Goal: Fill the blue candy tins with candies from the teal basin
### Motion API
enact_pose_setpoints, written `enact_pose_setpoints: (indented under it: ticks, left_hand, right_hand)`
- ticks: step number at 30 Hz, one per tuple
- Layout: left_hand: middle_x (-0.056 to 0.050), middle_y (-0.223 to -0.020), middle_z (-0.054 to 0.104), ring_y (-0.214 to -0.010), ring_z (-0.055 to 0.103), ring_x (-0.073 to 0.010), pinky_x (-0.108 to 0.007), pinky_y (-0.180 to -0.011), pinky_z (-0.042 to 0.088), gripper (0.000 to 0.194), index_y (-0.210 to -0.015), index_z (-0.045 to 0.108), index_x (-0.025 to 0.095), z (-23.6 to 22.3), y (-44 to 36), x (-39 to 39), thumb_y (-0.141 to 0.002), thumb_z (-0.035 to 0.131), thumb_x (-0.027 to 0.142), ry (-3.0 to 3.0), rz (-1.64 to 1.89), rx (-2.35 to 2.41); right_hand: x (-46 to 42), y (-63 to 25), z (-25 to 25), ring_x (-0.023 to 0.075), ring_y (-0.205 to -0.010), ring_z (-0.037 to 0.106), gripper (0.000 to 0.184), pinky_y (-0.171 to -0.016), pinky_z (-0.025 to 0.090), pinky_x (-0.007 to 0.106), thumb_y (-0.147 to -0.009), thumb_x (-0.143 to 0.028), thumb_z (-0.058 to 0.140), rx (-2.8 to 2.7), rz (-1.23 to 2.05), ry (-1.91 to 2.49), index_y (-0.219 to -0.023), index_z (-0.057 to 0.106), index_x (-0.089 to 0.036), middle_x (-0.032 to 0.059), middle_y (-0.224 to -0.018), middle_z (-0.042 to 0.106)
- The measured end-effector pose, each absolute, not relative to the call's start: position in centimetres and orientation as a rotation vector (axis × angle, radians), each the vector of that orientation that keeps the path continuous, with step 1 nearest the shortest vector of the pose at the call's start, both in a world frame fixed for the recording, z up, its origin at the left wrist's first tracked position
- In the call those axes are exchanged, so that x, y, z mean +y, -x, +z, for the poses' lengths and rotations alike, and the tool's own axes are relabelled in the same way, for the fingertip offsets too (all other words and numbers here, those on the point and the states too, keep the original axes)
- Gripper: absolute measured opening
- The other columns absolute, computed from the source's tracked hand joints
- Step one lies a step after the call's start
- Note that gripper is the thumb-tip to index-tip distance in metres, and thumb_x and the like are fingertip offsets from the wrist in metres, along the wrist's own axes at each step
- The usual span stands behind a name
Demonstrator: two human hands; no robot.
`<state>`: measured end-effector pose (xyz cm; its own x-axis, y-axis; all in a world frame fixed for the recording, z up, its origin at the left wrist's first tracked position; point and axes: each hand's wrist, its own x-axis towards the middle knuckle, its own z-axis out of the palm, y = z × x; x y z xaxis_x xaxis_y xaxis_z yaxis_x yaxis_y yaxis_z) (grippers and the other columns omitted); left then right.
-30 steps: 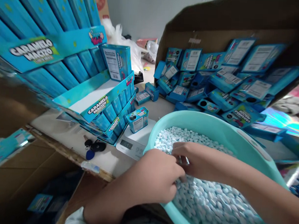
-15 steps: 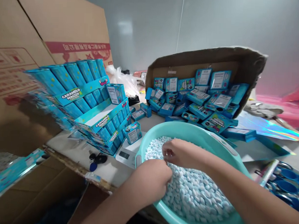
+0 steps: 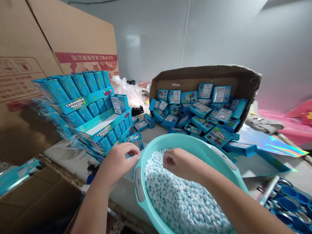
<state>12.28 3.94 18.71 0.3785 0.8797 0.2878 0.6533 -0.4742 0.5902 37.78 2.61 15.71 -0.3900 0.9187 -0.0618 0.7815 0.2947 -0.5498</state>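
Observation:
A turquoise basin (image 3: 180, 140) holds a mass of small pale blue and white candies (image 3: 174, 191). My right hand (image 3: 181, 164) is over the candies at the basin's far left part, its fingers curled in; whatever lies inside them is hidden. Outside the left rim is my left hand (image 3: 118, 163), thumb and forefinger drawn together at their tips; what they pinch, if anything, is too small to make out. Just beyond those fingertips stands a small blue candy box (image 3: 136, 139), partly covered by the hand.
Stacked display trays (image 3: 94, 128) of blue cylindrical packs rise at the left, beside a large carton (image 3: 84, 29). Behind the basin, a tipped cardboard box (image 3: 231, 75) spills several blue boxes (image 3: 202, 110). Blue ring-shaped pieces (image 3: 288, 203) sit at right.
My left hand has moved left, from over the candies out past the basin's rim to the small blue box. The right hand stays curled over the candies. The view has shifted slightly.

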Motion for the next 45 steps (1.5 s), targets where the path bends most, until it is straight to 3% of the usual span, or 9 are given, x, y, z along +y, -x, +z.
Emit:
enact_pose_setpoints:
  ticks: [4, 15, 24, 29, 32, 37, 41, 45]
  left_hand:
    - [-0.003, -0.097, 0.075, -0.089, 0.068, -0.019, -0.028, -0.081, 0.052, 0.015, -0.087, 0.073, 0.022, 19.0, -10.7, 6.8, -0.085, 0.059, 0.028, -2.251, 0.891, 1.504]
    - [-0.004, -0.086, 0.076, -0.083, 0.07, -0.0232, -0.03, -0.073, 0.051, 0.023, -0.087, 0.072, 0.023, 18.5, -10.3, 10.2, -0.087, 0.053, 0.036, -2.279, 0.647, 1.708]
    - [-0.003, -0.101, 0.077, -0.095, 0.07, -0.0222, -0.03, -0.086, 0.051, 0.022, -0.097, 0.073, 0.024, 18.9, -11.0, 8.6, -0.093, 0.052, 0.032, -2.342, 0.824, 1.644]
    - [-0.001, -0.103, 0.075, -0.099, 0.068, -0.0165, -0.027, -0.092, 0.05, 0.02, -0.099, 0.071, 0.023, 17.8, -15.6, 4.2, -0.09, 0.055, 0.016, -2.337, 0.991, 1.256]
    - [0.0, -0.098, 0.074, -0.097, 0.068, -0.0145, -0.024, -0.09, 0.05, 0.019, -0.094, 0.07, 0.022, 16.3, -18.9, 1.6, -0.087, 0.057, 0.01, -2.3, 0.776, 0.981]
    - [-0.007, -0.1, 0.074, -0.094, 0.069, -0.0244, -0.034, -0.079, 0.053, 0.022, -0.103, 0.071, 0.022, 14.2, -20.8, 0.7, -0.085, 0.065, 0.033, -2.503, 0.152, 0.804]
    - [-0.009, -0.103, 0.071, -0.094, 0.067, -0.0263, -0.035, -0.073, 0.05, 0.028, -0.107, 0.071, 0.023, 12.4, -20.4, 1.8, -0.084, 0.064, 0.037, -2.578, 0.097, 0.735]
    - [-0.01, -0.095, 0.069, -0.085, 0.064, -0.0248, -0.033, -0.061, 0.044, 0.026, -0.101, 0.071, 0.019, 9.3, -21.2, 2.4, -0.082, 0.067, 0.036, -2.688, 0.097, 0.583]
  right_hand:
    - [2.6, -37.8, 16.0, 0.0136, -0.067, 0.055, 0.01, -0.058, 0.033, 0.026, -0.084, -0.025, 0.06, -2.284, 0.768, 1.577, -0.081, 0.067, -0.02, 0.0012, -0.081, 0.069]
    - [2.9, -38.4, 16.1, 0.0125, -0.067, 0.054, 0.01, -0.056, 0.031, 0.025, -0.084, -0.024, 0.058, -2.231, 0.745, 1.556, -0.083, 0.067, -0.02, 0.0005, -0.082, 0.069]
    - [2.9, -38.8, 16.0, 0.0133, -0.071, 0.055, 0.009, -0.059, 0.033, 0.026, -0.084, -0.022, 0.056, -2.211, 0.715, 1.501, -0.081, 0.065, -0.021, 0.0009, -0.085, 0.069]
    - [3.2, -38.9, 16.1, 0.0139, -0.07, 0.054, 0.01, -0.061, 0.034, 0.026, -0.084, -0.019, 0.054, -2.222, 0.719, 1.494, -0.079, 0.063, -0.02, 0.0004, -0.081, 0.067]
    - [3.4, -39.0, 16.0, 0.015, -0.069, 0.053, 0.01, -0.06, 0.034, 0.027, -0.086, -0.022, 0.054, -2.23, 0.728, 1.557, -0.078, 0.061, -0.02, 0.0014, -0.078, 0.065]
    - [3.8, -39.3, 15.1, 0.0175, -0.071, 0.056, 0.016, -0.063, 0.038, 0.029, -0.092, -0.03, 0.053, -2.236, 0.801, 1.673, -0.082, 0.061, -0.021, 0.0017, -0.081, 0.065]
    - [4.2, -39.7, 13.5, 0.0208, -0.084, 0.06, 0.011, -0.074, 0.043, 0.033, -0.089, -0.032, 0.059, -2.287, 0.881, 1.713, -0.093, 0.064, -0.023, 0.0034, -0.096, 0.067]
    - [4.6, -39.7, 12.2, 0.0236, -0.092, 0.062, 0.022, -0.081, 0.045, 0.036, -0.084, -0.027, 0.063, -2.36, 0.976, 1.74, -0.106, 0.066, -0.023, 0.007, -0.109, 0.065]
